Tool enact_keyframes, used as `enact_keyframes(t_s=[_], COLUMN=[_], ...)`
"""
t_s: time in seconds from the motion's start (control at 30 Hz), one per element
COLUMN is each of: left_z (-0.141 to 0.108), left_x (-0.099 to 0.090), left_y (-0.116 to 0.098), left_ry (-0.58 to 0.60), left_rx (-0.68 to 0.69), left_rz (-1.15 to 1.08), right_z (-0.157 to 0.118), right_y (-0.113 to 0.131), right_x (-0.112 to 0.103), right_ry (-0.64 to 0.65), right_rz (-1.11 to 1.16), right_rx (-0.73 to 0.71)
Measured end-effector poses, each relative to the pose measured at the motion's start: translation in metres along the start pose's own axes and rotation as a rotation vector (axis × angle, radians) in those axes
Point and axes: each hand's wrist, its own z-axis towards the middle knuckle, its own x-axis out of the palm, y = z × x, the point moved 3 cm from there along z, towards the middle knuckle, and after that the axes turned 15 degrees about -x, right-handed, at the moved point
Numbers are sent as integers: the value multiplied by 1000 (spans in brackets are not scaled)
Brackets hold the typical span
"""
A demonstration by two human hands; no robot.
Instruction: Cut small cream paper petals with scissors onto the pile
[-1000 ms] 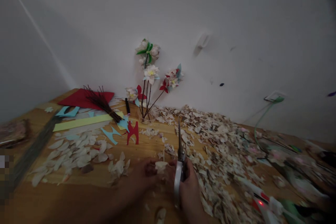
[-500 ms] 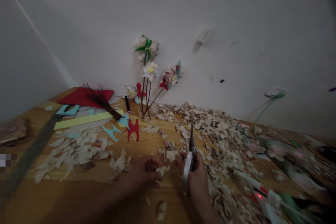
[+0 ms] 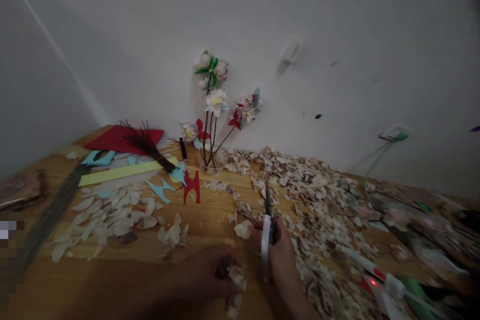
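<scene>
wooden table (image 3: 210,220): right hand (image 3: 279,255) has its grip closed on white-handled scissors (image 3: 267,220), left hand (image 3: 212,275) pinches pale petal scraps (image 3: 236,280).

Paper flowers (image 3: 215,100) stand far behind the hands by the wall. A red sheet (image 3: 120,138) and brown twigs (image 3: 147,145) lie far left.

The tabletop (image 3: 210,220) is varnished wood, smooth with a faint sheen; the scissors (image 3: 267,220) have dull metal blades and glossy white plastic handles; the scraps (image 3: 318,195) look like thin matt paper, though blur leaves that unsure; the red sheet (image 3: 112,139) is matt card; the wall (image 3: 337,35) is matt painted plaster.
</scene>
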Motion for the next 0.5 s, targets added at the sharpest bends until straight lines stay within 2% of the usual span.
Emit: enact_keyframes(t_s=[0.07,0.2,0.23,0.3,0.4,0.5], left_z=[-8,-19,-19,-18,-14,-11], left_x=[-2,-13,-14,-14,-10,-12], left_y=[-9,-29,-33,-37,-36,-32], left_ry=[-55,-391,-444,-464,-426,-387], left_rx=[28,105,129,172,174,175], left_rz=[54,57,24,-32,-50,-132], right_z=[-2,-11,-14,-20,-26,-27], right_y=[2,7,7,9,14,12], right_x=[2,8,9,12,15,16], right_ry=[25,151,187,244,296,268], right_rz=[10,36,30,13,19,31], right_rx=[-2,-30,-38,-69,-123,-92])
